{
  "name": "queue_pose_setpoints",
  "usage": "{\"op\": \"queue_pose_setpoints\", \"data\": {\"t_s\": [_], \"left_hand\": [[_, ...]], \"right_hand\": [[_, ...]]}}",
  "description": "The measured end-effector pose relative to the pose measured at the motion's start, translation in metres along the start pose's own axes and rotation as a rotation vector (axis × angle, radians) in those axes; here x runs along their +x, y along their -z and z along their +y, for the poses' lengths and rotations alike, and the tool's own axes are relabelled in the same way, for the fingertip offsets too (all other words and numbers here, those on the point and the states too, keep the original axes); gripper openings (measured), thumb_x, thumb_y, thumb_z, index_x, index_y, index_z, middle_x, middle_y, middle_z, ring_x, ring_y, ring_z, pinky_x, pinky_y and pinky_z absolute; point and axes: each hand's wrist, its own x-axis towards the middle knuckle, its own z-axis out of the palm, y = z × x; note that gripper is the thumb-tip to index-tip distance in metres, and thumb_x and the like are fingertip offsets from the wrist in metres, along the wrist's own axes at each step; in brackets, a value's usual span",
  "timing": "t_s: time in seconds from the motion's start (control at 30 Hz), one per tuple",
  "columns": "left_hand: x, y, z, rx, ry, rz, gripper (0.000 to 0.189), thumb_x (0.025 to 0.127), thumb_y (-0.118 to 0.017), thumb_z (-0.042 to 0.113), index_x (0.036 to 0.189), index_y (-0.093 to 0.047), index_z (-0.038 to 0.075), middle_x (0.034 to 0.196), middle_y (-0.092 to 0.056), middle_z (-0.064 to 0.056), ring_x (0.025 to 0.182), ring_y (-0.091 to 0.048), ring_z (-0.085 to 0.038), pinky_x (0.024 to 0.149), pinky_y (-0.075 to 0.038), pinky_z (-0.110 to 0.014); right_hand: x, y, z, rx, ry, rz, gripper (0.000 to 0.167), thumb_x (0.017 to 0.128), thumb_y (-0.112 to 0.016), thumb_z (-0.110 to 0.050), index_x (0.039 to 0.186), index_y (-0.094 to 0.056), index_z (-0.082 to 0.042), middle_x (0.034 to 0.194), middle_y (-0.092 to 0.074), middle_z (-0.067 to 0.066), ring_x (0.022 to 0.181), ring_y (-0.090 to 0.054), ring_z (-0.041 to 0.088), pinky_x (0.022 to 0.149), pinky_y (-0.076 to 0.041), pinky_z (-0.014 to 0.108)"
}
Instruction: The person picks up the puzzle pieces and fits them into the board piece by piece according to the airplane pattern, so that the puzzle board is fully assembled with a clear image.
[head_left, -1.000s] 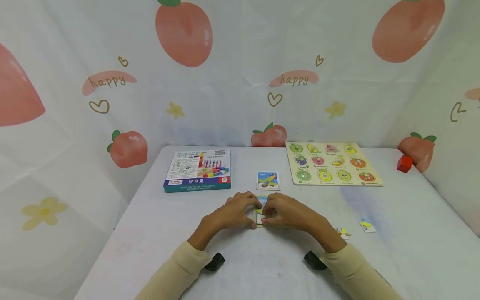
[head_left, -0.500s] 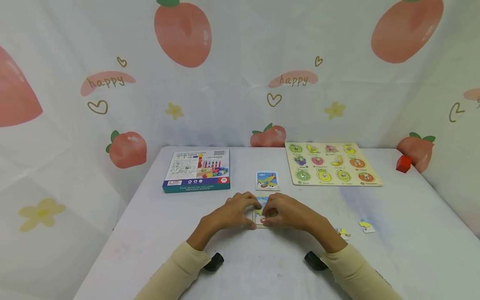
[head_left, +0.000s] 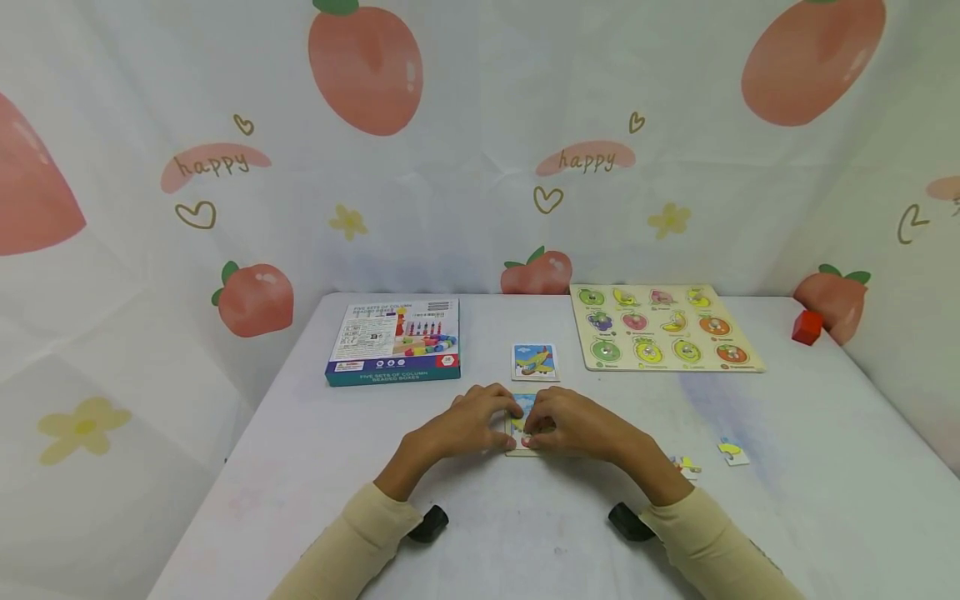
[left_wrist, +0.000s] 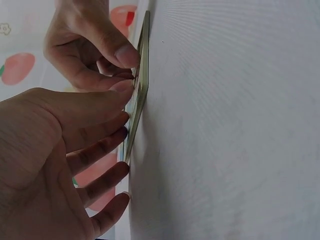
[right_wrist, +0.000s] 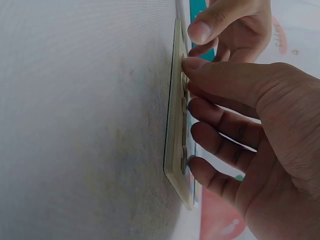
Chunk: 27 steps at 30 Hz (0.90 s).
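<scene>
A small jigsaw board with a light wooden rim lies on the table, its picture mostly covered by both hands. My left hand touches its left side, thumb at the lower corner and fingers reaching over the top. In the left wrist view the left fingers are spread along the board's edge. My right hand pinches a jigsaw piece between thumb and index finger, low against the board. Its other fingertips rest on the pieces there. Just behind the board lies a plane picture card.
Loose jigsaw pieces lie right of the right forearm, some partly behind it. A boxed bead set stands back left, a fruit peg board back right. A red block sits by the far right edge.
The jigsaw piece under my right fingertips has settled slightly lower and flatter on the board. Both hands otherwise stay in nearly the same place.
</scene>
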Motion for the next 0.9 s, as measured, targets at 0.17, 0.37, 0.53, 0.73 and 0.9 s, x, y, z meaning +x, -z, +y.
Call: {"op": "queue_pose_setpoints", "data": {"t_s": [0.17,0.37,0.53,0.73,0.9], "left_hand": [[0.0,-0.001,0.0,0.009,-0.014,0.012,0.037,0.097,-0.079,0.025,0.132,-0.073,0.016,0.141,-0.061,-0.004,0.133,-0.05,-0.028,0.112,-0.04,-0.052],[0.0,-0.001,0.002,0.041,-0.024,0.028,0.036,0.096,-0.081,0.025,0.13,-0.073,0.015,0.14,-0.063,-0.004,0.131,-0.052,-0.029,0.108,-0.041,-0.052],[0.001,-0.004,0.004,0.086,-0.005,0.046,0.037,0.095,-0.082,0.03,0.129,-0.072,0.017,0.14,-0.063,-0.002,0.129,-0.053,-0.027,0.105,-0.042,-0.05],[0.002,-0.008,0.007,0.088,0.018,0.074,0.037,0.093,-0.083,0.034,0.125,-0.072,0.018,0.137,-0.064,0.0,0.128,-0.053,-0.026,0.1,-0.041,-0.047],[0.002,-0.009,0.009,0.119,0.031,0.084,0.036,0.094,-0.083,0.035,0.124,-0.071,0.019,0.137,-0.063,0.002,0.126,-0.053,-0.024,0.099,-0.041,-0.046]], "right_hand": [[0.001,0.0,0.0,0.012,-0.004,-0.006,0.011,0.093,-0.082,-0.023,0.101,-0.082,-0.015,0.097,-0.067,-0.011,0.093,-0.06,0.005,0.088,-0.055,0.032],[0.001,-0.001,0.001,0.029,-0.013,-0.016,0.011,0.093,-0.082,-0.022,0.102,-0.083,-0.016,0.098,-0.068,-0.012,0.094,-0.061,0.004,0.089,-0.054,0.032],[0.0,0.0,0.001,0.032,-0.015,-0.021,0.011,0.093,-0.082,-0.022,0.102,-0.083,-0.016,0.098,-0.068,-0.011,0.095,-0.061,0.005,0.09,-0.054,0.034],[-0.001,0.002,0.006,0.046,-0.019,-0.037,0.011,0.092,-0.081,-0.016,0.103,-0.082,-0.015,0.098,-0.068,-0.011,0.095,-0.061,0.006,0.089,-0.054,0.033],[-0.006,0.011,0.014,0.074,-0.03,-0.001,0.014,0.091,-0.08,-0.012,0.105,-0.082,-0.012,0.097,-0.07,-0.009,0.092,-0.063,0.008,0.087,-0.054,0.033]]}}
